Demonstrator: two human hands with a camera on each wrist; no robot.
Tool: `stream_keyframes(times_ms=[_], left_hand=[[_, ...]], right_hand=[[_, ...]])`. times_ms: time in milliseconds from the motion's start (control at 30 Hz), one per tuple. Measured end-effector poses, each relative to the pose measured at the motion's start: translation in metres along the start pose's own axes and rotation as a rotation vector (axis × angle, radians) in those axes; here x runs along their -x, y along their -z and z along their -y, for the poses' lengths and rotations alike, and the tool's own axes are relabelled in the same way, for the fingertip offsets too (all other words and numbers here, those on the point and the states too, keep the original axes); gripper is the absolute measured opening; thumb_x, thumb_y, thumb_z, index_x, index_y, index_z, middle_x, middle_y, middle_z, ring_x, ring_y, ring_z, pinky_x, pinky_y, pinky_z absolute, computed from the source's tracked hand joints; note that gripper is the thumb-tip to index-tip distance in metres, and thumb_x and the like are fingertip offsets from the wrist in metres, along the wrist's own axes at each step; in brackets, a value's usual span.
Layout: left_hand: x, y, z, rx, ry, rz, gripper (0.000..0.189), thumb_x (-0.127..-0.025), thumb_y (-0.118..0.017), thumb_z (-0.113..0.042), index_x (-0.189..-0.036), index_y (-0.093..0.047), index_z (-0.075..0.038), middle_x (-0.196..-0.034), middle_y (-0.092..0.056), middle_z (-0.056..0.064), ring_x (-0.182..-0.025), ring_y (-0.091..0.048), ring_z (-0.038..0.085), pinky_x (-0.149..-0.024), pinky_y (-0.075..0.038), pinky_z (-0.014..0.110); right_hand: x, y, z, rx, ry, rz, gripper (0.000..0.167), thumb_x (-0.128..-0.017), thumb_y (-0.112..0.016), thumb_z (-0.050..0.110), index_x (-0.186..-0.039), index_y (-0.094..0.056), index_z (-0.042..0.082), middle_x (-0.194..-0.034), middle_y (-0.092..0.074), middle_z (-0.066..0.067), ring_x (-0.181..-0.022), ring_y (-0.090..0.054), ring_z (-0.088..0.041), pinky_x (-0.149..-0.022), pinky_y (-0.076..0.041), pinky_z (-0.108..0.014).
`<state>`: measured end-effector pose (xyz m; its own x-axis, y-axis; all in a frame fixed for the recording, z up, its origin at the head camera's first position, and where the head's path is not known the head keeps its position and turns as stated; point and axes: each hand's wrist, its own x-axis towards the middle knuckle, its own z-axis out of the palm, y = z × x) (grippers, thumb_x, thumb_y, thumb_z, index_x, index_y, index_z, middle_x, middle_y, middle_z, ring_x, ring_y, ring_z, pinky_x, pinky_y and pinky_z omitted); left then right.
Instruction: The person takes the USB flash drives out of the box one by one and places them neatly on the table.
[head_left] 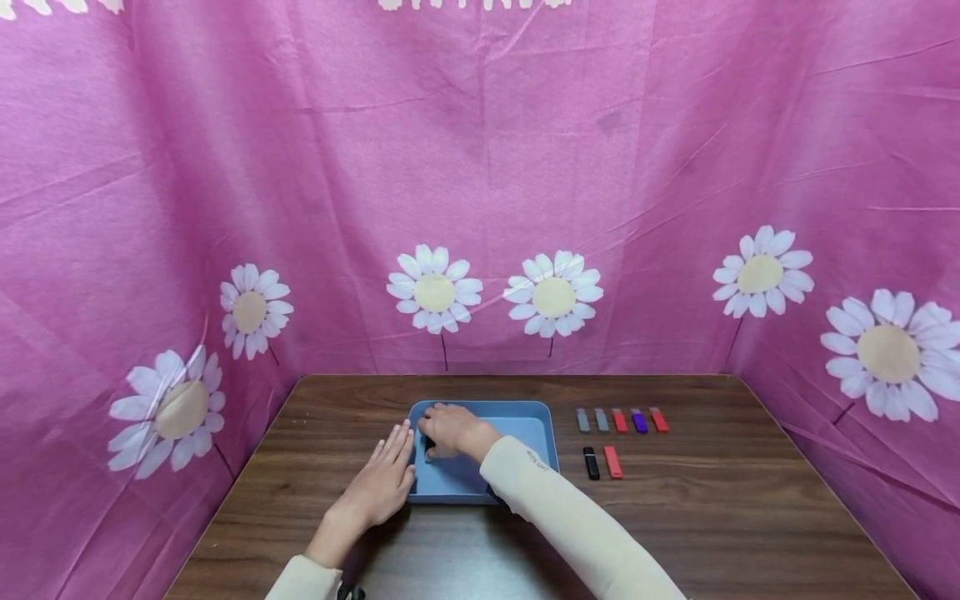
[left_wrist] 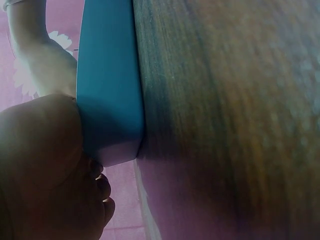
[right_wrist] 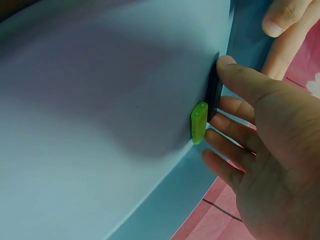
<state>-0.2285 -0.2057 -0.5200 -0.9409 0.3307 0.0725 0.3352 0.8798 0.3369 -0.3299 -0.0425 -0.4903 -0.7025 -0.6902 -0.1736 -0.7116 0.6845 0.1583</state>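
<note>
A blue tray [head_left: 517, 410] lies on the table, and my right hand [head_left: 452, 429] reaches into its left side. Between thumb and fingers, that hand holds a black USB stick [right_wrist: 214, 90] near the tray wall, low over the tray floor. Beside it in the right wrist view stands a small bright green stick [right_wrist: 199, 123], close to the fingertips. My left hand [head_left: 384, 477] lies with straight fingers along the outside of the tray's left wall. The left wrist view shows that palm against the tray's side [left_wrist: 110, 85].
Right of the tray, a back row holds two grey sticks [head_left: 582, 420], a red one [head_left: 619, 421], a purple one [head_left: 639, 421] and another red one [head_left: 659, 420]. In front lie a black USB stick [head_left: 591, 463] and a red one [head_left: 612, 462]. Pink floral cloth [head_left: 487, 167] surrounds the table.
</note>
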Motion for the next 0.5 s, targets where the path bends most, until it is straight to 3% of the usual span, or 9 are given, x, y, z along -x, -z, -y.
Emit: stream_keyframes(times_ms=[267, 500], left_hand=[[0.0005, -0.0001, -0.0002, -0.022, 0.018, 0.019, 0.060, -0.114, -0.043, -0.021, -0.164, -0.028, 0.009, -0.177, -0.019, 0.023, -0.165, -0.019, 0.041, -0.133, -0.022, 0.060], [0.0019, -0.0007, -0.0004, -0.023, 0.014, 0.006, 0.060, -0.113, -0.044, -0.020, -0.163, -0.030, 0.009, -0.176, -0.021, 0.024, -0.164, -0.021, 0.043, -0.132, -0.024, 0.062]], right_hand=[[0.0008, 0.0012, -0.0013, -0.001, -0.026, 0.018, 0.061, -0.099, -0.072, 0.051, -0.152, -0.058, 0.023, -0.158, -0.057, 0.003, -0.149, -0.050, -0.015, -0.125, -0.041, -0.030], [0.0011, 0.0003, -0.0038, -0.017, -0.046, 0.021, 0.063, -0.097, -0.076, 0.051, -0.151, -0.061, 0.023, -0.154, -0.059, 0.002, -0.143, -0.055, -0.015, -0.121, -0.046, -0.030]])
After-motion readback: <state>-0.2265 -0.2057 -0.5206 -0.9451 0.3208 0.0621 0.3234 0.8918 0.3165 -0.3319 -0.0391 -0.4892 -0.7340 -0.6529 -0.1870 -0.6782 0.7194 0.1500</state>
